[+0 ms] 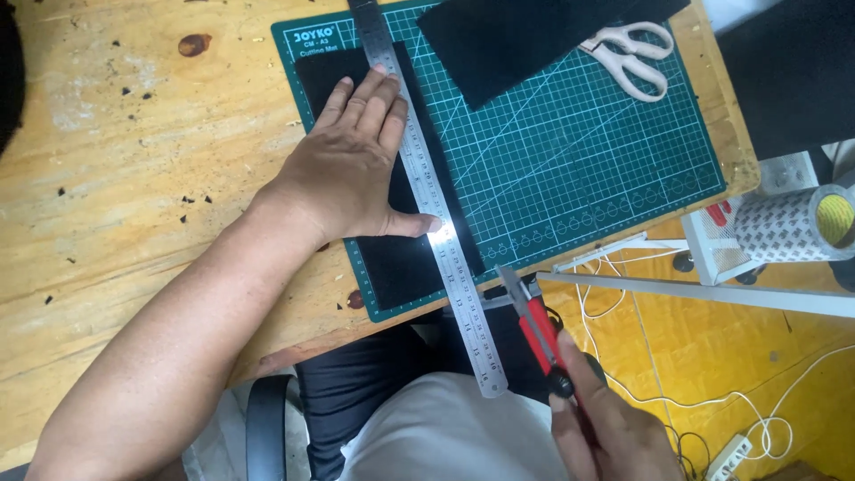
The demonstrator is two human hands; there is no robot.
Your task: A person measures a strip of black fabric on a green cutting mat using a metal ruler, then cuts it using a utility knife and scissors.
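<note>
On the green cutting mat [570,169], the left hand [352,165] lies flat with fingers spread, pressing the steel ruler [434,209] on soft, floppy black cloth [401,263]. The right hand [614,432] has its fingers closed round a red knife [537,331], and the cloth looks light, so pushing down near the ruler should stop it sliding

Workbench was a pale wooden table [134,169], knotty and speckled with dark crumbs. Floor [712,356] off to the side was yellow-orange, white cables [659,392] snaking over it.

Shown are two hands, left [352,169] and right [614,432], one steel ruler [432,191], one red utility knife [534,325], one green cutting mat [570,151], two black fabric pieces [356,76] [517,36], one pair of scissors [628,55] and one tape roll [797,223].
</note>
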